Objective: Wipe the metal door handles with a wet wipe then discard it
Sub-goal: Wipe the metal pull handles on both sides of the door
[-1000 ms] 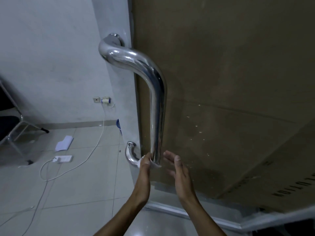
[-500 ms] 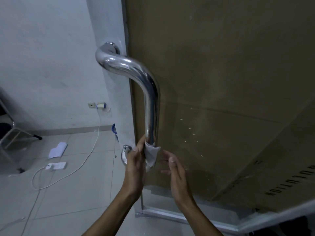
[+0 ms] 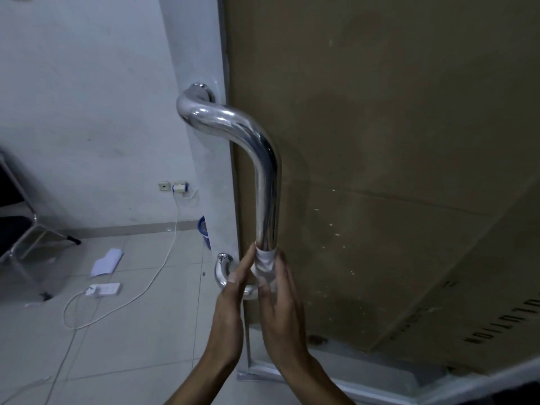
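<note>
The metal door handle (image 3: 267, 188) is a polished tube fixed at the door's edge, and the wet wipe (image 3: 265, 260) is wrapped round its lower end, just above the bottom bend. The left hand (image 3: 230, 305) presses the wipe against the handle's left side with straight fingers; the right hand (image 3: 279, 302) does the same from the right — the wipe is sandwiched between both, neither hand clenched. Judgement: the wipe is light, limp and damp, so it should conform to the tube but may bunch or slide off the slick chrome; better held by wrapping it fully round the tube and keeping pressure from both sides. The handle itself is rigid and will not give. A blue bin (image 3: 204, 232) stands on the floor left of the handle's lower mount — a likely discard point, though its contents cannot be seen.
</note>
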The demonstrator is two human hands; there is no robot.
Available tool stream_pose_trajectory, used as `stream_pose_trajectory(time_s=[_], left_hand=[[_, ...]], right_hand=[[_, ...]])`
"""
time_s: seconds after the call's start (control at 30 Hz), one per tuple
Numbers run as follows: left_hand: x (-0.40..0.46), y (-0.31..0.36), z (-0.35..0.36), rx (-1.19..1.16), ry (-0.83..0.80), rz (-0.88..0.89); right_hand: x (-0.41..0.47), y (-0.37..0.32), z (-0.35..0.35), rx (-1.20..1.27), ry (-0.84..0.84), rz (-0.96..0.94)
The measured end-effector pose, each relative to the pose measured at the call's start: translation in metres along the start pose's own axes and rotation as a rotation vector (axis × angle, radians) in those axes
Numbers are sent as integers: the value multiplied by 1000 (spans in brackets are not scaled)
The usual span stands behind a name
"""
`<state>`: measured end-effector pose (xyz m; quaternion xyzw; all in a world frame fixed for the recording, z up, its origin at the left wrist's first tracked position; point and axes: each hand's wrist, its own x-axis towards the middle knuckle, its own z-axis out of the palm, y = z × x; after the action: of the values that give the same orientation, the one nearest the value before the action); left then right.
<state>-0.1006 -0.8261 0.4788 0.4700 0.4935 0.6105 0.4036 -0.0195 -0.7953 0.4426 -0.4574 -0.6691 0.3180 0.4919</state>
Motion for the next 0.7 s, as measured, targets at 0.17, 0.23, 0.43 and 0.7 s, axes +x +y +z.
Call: stream_pose_trajectory(time_s=[0.17, 0.23, 0.43, 0.7], left_hand=[[2, -3, -13, -4, 73, 60], [2, -9, -20, -19, 110, 62], [1, -36, -37, 227, 108, -11], [4, -80, -60, 780, 58, 141]], right_hand=[[33, -19, 8, 111, 45, 9], [50, -31, 1, 212, 21, -38], [75, -36, -20, 527, -276, 163], [37, 19, -8, 418, -168, 296]])
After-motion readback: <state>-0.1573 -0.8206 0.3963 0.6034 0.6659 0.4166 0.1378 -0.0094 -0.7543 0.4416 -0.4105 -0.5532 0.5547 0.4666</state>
